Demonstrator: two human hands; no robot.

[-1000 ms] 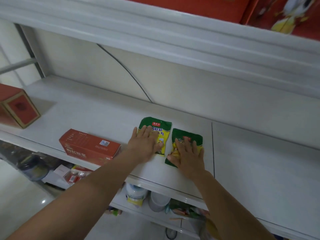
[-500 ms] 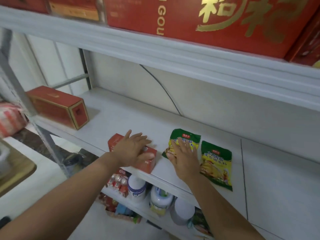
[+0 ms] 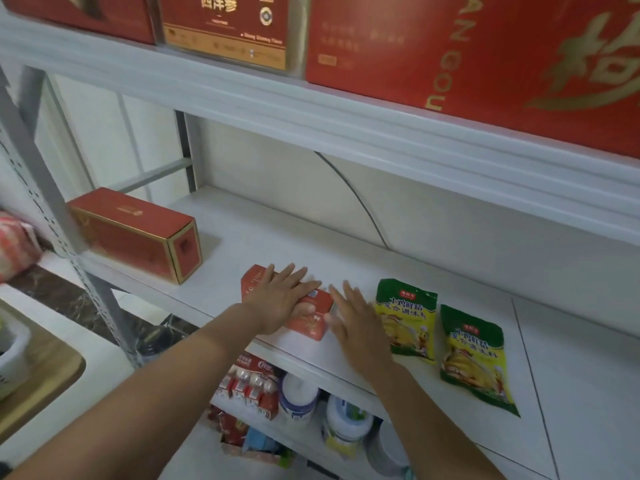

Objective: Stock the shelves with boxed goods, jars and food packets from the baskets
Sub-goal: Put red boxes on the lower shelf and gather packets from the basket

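Observation:
A small orange-red box (image 3: 313, 320) lies flat near the front edge of the white middle shelf (image 3: 263, 244). My left hand (image 3: 282, 299) rests flat on top of it, fingers straight and spread. Beside the box's right end my right hand (image 3: 356, 320) is open, fingers straight, over the shelf; whether it touches the box is unclear. Two green-and-yellow food packets lie flat to the right: one (image 3: 408, 320) just past my right hand, the other (image 3: 476, 355) further right and nearer the front edge.
A larger red box with gold trim (image 3: 138, 233) lies at the shelf's left end. Big red gift boxes (image 3: 467, 46) fill the shelf above. The shelf below holds milk cartons (image 3: 249, 386) and white jars (image 3: 298, 396). A grey perforated upright (image 3: 52, 216) stands at left.
My left hand has left the packet and now lies on the small box. My right hand has slid left off the packets to the box's right end. The view has shifted left.

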